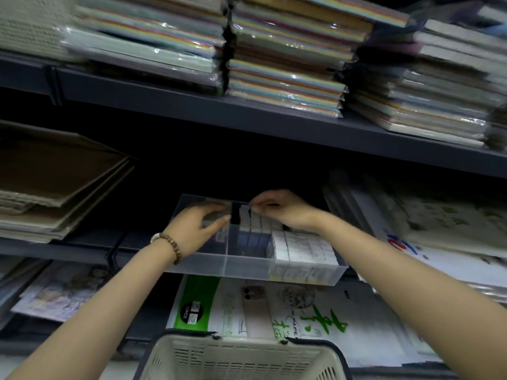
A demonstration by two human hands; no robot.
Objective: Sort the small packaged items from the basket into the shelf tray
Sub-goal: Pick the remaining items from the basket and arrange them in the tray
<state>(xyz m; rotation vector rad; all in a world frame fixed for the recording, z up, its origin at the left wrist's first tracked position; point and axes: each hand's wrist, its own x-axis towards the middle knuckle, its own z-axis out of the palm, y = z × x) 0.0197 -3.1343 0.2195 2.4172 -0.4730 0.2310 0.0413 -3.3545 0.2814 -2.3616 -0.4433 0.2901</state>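
Clear plastic shelf tray [247, 266] with a divider sits on the middle dark metal shelf [82, 246], centre of view. Rows of small white packaged boxes [304, 249] fill its right compartment, more toward the far side.

Left hand [196, 229], wooden bead bracelet [171, 246] at the wrist, is over the left compartment. Thumb and fingers are curled round a small pale pack [212, 219], which is blurred.

Right hand [282, 209] is at the tray's far wall, fingertips bunched beside a small dark item [235, 215]. Cannot tell whether it holds anything.

Cream slotted plastic basket [238, 357] is near, below the tray. Contents out of sight.
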